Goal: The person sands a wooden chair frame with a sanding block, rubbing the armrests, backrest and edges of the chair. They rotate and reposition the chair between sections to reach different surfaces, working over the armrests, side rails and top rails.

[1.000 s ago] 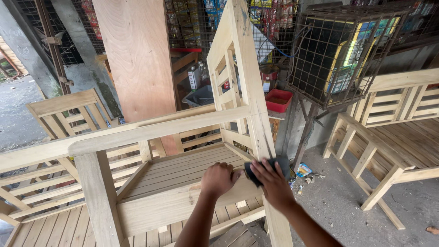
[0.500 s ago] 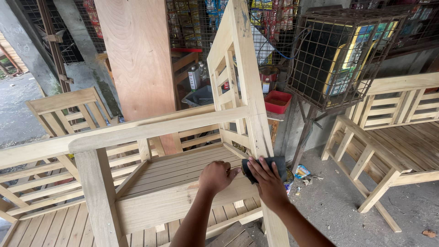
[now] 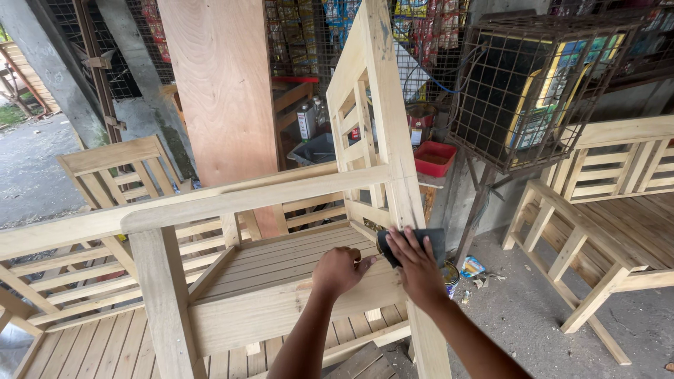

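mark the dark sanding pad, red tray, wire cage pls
dark sanding pad (image 3: 434, 242), head view, upper right corner clear of the fingers
red tray (image 3: 435, 158), head view, front wall
wire cage (image 3: 491, 84), head view, left side mesh

Right hand (image 3: 418, 263) presses a dark sanding pad (image 3: 428, 242) against the upright post (image 3: 397, 161) of an unfinished wooden chair (image 3: 281, 274). Left hand (image 3: 340, 270) rests closed on the seat rail (image 3: 281, 309).

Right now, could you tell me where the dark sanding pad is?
In the head view, right of centre: the sanding pad lies under the right hand, against the chair's upright post.
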A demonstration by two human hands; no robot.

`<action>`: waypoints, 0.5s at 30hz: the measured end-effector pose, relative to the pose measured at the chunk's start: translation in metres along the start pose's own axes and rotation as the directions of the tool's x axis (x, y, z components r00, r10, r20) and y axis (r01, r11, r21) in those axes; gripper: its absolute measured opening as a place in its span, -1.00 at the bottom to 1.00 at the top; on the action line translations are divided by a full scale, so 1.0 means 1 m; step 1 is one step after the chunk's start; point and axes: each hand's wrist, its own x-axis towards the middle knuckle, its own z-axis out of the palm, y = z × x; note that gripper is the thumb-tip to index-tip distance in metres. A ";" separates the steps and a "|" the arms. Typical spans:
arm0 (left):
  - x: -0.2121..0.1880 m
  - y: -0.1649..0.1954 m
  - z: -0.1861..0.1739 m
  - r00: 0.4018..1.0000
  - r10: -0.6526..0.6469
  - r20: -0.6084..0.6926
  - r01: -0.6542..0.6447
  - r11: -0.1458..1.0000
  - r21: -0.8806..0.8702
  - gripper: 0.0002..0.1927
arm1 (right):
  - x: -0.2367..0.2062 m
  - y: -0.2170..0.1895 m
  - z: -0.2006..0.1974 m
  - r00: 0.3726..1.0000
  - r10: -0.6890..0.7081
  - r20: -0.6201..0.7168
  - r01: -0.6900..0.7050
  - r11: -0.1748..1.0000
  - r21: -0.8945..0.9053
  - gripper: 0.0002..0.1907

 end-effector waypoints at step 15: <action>0.006 -0.010 0.015 0.871 0.468 -0.151 -0.369 0.826 0.427 -0.41 | -0.007 0.000 0.001 0.999 -0.035 0.025 0.033 0.997 0.068 -0.20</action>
